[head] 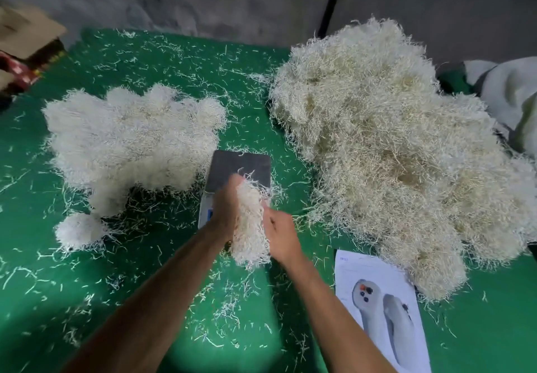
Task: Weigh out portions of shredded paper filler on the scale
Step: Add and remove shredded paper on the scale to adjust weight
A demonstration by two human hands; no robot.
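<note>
I've got a clump of shredded paper [251,224] squeezed btwn my left hand [225,213] & right hand [280,234], both curled round it, just above the scale [241,169]. Risk: loose strands drop off onto the green table [174,285], so wt reads short.

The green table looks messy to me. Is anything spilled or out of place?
Yes. Loose shreds of paper are scattered over the green table, away from both piles. A few strands lie on the scale. The printed sheet is partly tucked under the big pile on the right.
</note>
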